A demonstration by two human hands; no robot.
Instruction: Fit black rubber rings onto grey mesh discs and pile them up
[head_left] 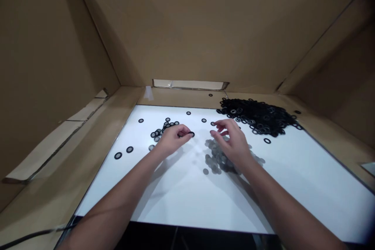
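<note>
A black washer (193,134) is pinched by the left hand (172,140) above the white worktop (178,199); the right hand's (233,140) thumb and forefinger are parted.
Part of the grey disc pile (217,157) is hidden beneath the right hand, and the disc-filled washers (158,131) are partly covered by the left; whether a second washer (212,124) is touched by the right fingertips cannot be told. Single pieces are hardly distinguished in the black washer heap (258,117) at the far right. The worktop is bordered by cardboard walls (187,27); bare room is found nearest the front edge.
</note>
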